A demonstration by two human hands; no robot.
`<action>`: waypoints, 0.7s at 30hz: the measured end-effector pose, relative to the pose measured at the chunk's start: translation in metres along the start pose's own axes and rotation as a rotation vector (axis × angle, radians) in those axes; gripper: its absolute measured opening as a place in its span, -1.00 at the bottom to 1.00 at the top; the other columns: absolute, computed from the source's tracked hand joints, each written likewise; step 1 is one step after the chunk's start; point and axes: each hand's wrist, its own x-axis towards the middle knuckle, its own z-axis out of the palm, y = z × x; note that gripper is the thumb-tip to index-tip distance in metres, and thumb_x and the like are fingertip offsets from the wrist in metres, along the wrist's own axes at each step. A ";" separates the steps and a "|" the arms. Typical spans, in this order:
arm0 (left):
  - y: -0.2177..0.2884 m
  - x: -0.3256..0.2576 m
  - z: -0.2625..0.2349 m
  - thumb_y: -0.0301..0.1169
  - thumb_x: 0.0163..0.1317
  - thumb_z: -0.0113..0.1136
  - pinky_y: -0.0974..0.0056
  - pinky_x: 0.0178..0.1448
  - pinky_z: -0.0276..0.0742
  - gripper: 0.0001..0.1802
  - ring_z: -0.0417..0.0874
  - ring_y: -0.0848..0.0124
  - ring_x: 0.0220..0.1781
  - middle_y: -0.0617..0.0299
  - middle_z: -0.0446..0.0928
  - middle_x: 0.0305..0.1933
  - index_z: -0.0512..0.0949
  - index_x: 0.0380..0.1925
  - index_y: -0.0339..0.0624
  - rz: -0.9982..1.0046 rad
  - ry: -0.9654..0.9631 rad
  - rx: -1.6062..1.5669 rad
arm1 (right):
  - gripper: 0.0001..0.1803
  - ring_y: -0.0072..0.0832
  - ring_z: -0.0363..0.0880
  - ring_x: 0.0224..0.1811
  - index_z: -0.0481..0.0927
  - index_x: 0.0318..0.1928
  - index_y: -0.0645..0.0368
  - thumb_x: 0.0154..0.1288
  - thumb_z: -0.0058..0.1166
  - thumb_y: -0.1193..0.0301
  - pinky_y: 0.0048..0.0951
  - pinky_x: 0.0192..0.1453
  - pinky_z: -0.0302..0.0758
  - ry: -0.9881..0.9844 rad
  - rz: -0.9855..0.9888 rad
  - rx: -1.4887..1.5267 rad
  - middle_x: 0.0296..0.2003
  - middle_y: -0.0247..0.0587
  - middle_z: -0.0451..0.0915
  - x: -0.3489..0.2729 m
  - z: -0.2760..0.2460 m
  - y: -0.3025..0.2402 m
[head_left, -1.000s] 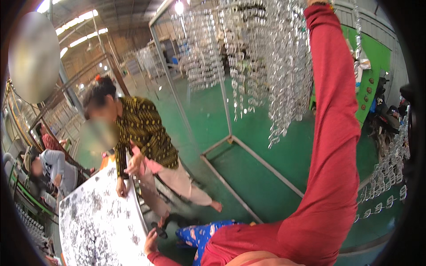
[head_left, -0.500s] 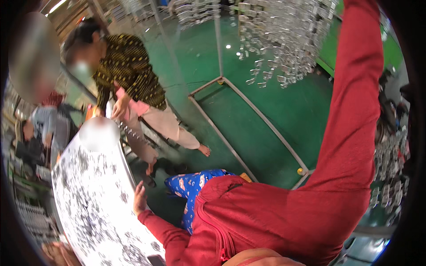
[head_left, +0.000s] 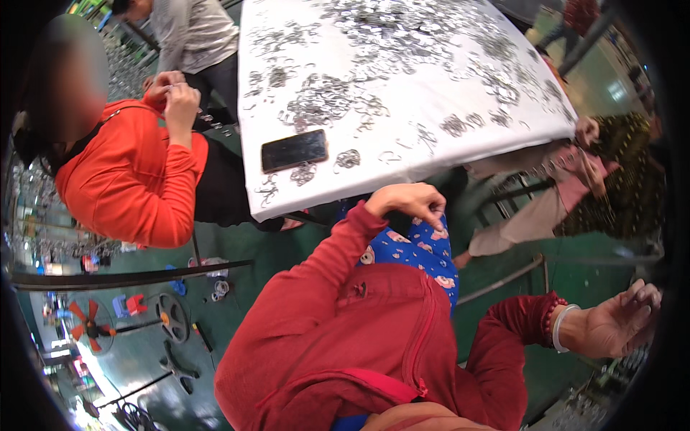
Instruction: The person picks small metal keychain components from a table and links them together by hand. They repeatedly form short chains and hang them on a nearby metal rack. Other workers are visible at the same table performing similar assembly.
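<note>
**Left hand poised at the worktop edge, right hand held out empty**

The left hand (head_left: 408,201) hangs just below the near edge of the worktop (head_left: 431,154), wrist bent, its fingers (head_left: 435,215) curled downward and loosely together; whether they pinch anything small cannot be told from this view. The right hand (head_left: 618,323) reaches out to the right, well apart from the worktop, palm showing, its fingers (head_left: 647,294) slightly apart and holding nothing. A white bangle (head_left: 562,321) and a red bead bracelet (head_left: 549,314) sit on that wrist.

Nearest the left hand, just above it on the white cloth, lie small metal rings (head_left: 348,159), silvery wire loops in little tangles; they thicken into dense heaps farther up the worktop. A black phone (head_left: 294,150) lies flat beside them, screen dark, near the worktop's edge.

Both sleeves are dark red, over blue patterned trousers (head_left: 413,251).

On the left a person in an orange top (head_left: 129,179) holds both hands together at chest height. On the right another person's hand (head_left: 586,131) rests at the worktop's far corner.
</note>
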 end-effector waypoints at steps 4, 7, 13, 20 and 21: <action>-0.021 -0.075 -0.019 -0.21 0.09 0.26 0.28 -0.29 0.48 -0.72 0.60 0.39 -0.38 0.18 0.60 -0.45 0.60 -0.38 -0.22 -0.203 0.435 -0.169 | -0.73 -0.34 0.14 -0.30 0.37 -0.15 0.65 0.26 -0.20 0.59 -0.39 -0.35 0.13 -0.023 0.284 0.353 -0.24 0.11 0.34 -0.024 0.043 0.035; -0.041 -0.102 -0.046 -0.29 0.15 0.18 0.27 -0.23 0.51 -0.76 0.64 0.28 -0.40 0.06 0.62 -0.38 0.63 -0.32 -0.24 -0.462 0.834 0.054 | -0.74 -0.34 0.16 -0.29 0.38 -0.10 0.62 0.25 -0.20 0.63 -0.39 -0.35 0.14 -0.105 0.352 0.408 -0.23 0.07 0.34 -0.024 0.073 0.061; -0.087 -0.093 -0.102 -0.43 0.08 0.18 0.21 -0.12 0.47 -0.84 0.60 0.18 -0.22 0.05 0.59 -0.33 0.65 -0.34 -0.19 -0.455 1.129 0.364 | -0.73 -0.37 0.20 -0.28 0.40 -0.04 0.55 0.35 -0.21 0.58 -0.44 -0.37 0.17 -0.096 0.460 0.268 -0.23 0.01 0.32 -0.047 0.097 0.089; -0.125 -0.060 -0.126 -0.40 0.05 0.21 0.16 -0.10 0.46 -0.86 0.57 0.15 -0.21 0.08 0.56 -0.37 0.65 -0.38 -0.14 -0.455 1.023 0.604 | -0.59 -0.36 0.27 -0.20 0.42 0.04 0.43 0.35 -0.12 0.32 -0.47 -0.30 0.27 -0.205 0.541 -0.018 -0.10 0.07 0.33 -0.062 0.050 0.094; -0.127 -0.058 -0.129 -0.40 0.05 0.21 0.16 -0.10 0.47 -0.87 0.57 0.14 -0.23 0.07 0.57 -0.38 0.66 -0.39 -0.15 -0.460 1.067 0.576 | -0.56 -0.33 0.29 -0.18 0.42 0.04 0.43 0.33 -0.10 0.29 -0.47 -0.25 0.30 -0.227 0.529 0.029 -0.08 0.08 0.33 -0.061 0.043 0.094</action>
